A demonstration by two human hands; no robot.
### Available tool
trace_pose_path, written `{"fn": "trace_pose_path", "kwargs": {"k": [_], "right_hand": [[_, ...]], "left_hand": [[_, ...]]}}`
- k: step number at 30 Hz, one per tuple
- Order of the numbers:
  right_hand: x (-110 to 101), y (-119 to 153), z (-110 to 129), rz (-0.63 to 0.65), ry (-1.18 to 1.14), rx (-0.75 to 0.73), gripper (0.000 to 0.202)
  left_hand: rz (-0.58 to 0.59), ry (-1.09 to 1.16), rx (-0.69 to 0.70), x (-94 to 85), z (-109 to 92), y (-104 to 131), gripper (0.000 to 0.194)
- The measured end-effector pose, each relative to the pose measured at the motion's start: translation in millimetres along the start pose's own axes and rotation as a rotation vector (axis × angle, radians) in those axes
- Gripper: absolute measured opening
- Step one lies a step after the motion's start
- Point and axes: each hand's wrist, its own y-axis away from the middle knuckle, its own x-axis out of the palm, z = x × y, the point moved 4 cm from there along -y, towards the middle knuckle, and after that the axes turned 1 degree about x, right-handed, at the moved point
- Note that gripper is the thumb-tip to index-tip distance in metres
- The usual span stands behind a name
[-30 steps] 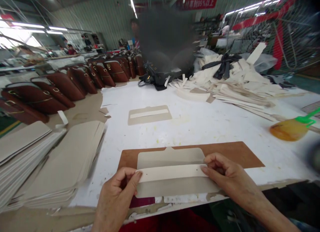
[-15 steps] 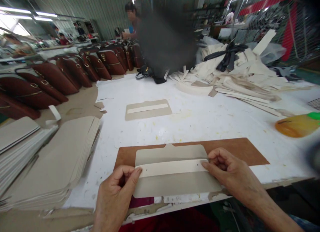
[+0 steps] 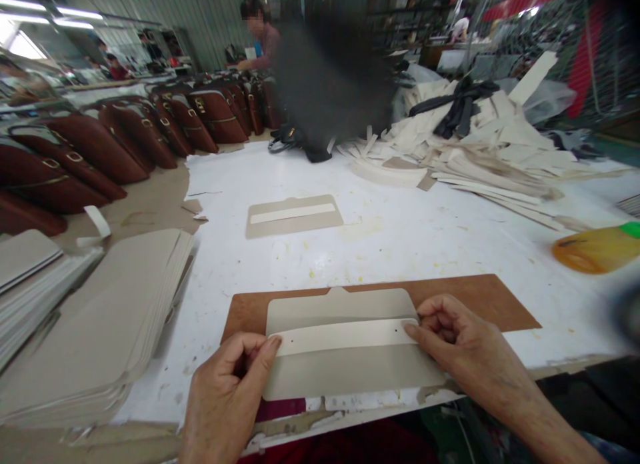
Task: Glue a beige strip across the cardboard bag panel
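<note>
A cream strip (image 3: 345, 335) with a small dark hole near each end stretches between my two hands. My left hand (image 3: 227, 384) pinches its left end between thumb and fingers, and my right hand (image 3: 457, 344) pinches the right end. Directly beneath the strip is a grey-beige panel (image 3: 345, 374) with rounded corners and a small tab on its top edge. That panel overlaps a brown rectangular piece (image 3: 475, 304) on the white-covered table. Farther back lies a similar grey-beige panel (image 3: 295, 227) with a cream strip (image 3: 293, 213) across its middle.
Stacked beige panels (image 3: 115, 304) lie at the left. Brown bags (image 3: 100, 137) stand in a row behind them. A heap of cream offcuts (image 3: 480, 137) covers the back right, and an amber bottle (image 3: 590, 251) with a green cap lies at the right. Another person (image 3: 260, 41) is at the back.
Both hands keep their pinch on the strip, which now bows up slightly in the middle. My left hand sits a little farther left; the view has shifted slightly.
</note>
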Motion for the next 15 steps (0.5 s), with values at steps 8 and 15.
{"fn": "trace_pose_path", "kwargs": {"k": [8,15], "right_hand": [[3.8,0.9,5.3,-0.021,-0.018,0.021,0.036],[1.3,2.5,19.8,-0.048,-0.010,0.054,0.041]], "left_hand": [[0.032,-0.046,0.056,1.5,8.9,-8.8,0.050],[0.021,-0.048,-0.007,1.3,0.4,-4.1,0.048]]}}
